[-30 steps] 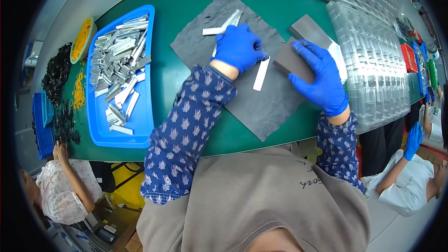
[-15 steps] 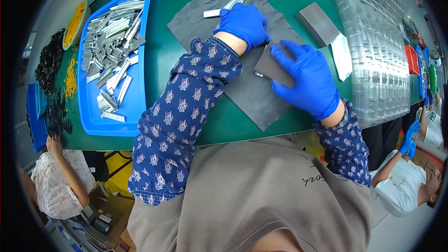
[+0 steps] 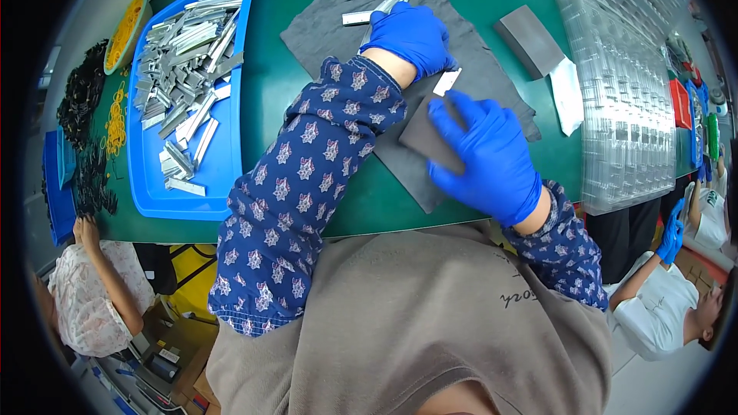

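Hands in blue rubber gloves, close together over a dark grey felt mat (image 3: 461, 84) on the green surface (image 3: 269, 100). Left hand (image 3: 411, 34) pressed down on a small silver metal strip (image 3: 447, 81) — only the strip's near end peeking out from under the glove, lying flat on the mat. Grip of the left hand closed down over that strip, fingers curled. Right hand (image 3: 484, 154) just beside it, wrapped around a flat grey sanding block (image 3: 429, 137), fingers on top, thumb side hidden. Block touching the mat, its far edge right next to the strip.

Two more silver metal strips (image 3: 378, 9) lying on the far part of the mat, just past the left hand. Another grey block (image 3: 529, 41) on the green surface to the right, with a white folded cloth (image 3: 567, 92) beside it. Clear plastic trays with many little pockets (image 3: 626, 115) stacked further right. Big blue plastic tray (image 3: 223, 177) on the left, full of many silver metal pieces (image 3: 184, 69) piled every which way. Small yellow bowl (image 3: 123, 31) and a heap of black and yellow rings (image 3: 96, 131) past the tray, near the left edge.

Other people nearby — one in a flowery top (image 3: 92, 300) at lower left, one in a white shirt (image 3: 669, 307) with a blue glove at lower right.
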`<action>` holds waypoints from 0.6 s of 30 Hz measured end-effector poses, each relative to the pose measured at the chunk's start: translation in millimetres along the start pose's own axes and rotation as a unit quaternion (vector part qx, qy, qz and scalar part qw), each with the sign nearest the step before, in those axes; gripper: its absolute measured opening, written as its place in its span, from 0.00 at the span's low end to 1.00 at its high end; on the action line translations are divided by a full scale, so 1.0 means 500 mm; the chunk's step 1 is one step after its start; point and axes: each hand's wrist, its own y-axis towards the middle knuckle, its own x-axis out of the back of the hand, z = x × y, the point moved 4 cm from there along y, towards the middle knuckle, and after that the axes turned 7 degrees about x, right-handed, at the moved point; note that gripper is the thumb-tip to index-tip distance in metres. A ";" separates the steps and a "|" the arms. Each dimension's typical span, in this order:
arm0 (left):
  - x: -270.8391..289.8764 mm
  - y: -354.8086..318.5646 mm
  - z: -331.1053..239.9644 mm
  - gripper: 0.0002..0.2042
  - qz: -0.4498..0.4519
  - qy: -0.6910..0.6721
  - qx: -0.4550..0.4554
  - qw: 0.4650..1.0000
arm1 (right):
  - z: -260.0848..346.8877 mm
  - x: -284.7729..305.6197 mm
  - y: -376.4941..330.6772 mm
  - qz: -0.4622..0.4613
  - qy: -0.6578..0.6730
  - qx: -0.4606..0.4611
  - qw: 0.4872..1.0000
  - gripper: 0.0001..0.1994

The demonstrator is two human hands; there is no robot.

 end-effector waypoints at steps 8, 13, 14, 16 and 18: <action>0.001 0.004 -0.002 0.20 0.064 0.000 -0.020 0.998 | -0.014 0.005 0.010 0.017 0.004 -0.009 1.000 0.33; -0.004 0.000 0.006 0.20 -0.031 -0.016 -0.017 0.999 | 0.011 0.015 -0.007 0.060 0.139 0.084 0.985 0.31; -0.005 0.003 0.007 0.20 -0.031 -0.016 -0.017 0.999 | -0.004 0.023 -0.011 0.060 0.138 0.084 0.985 0.31; 0.000 0.001 0.004 0.21 0.046 -0.013 -0.021 0.999 | -0.055 0.052 -0.022 -0.028 0.144 0.030 0.989 0.32; 0.004 -0.002 0.004 0.21 0.052 -0.021 -0.017 0.998 | -0.092 0.066 -0.042 -0.058 0.172 0.000 0.983 0.32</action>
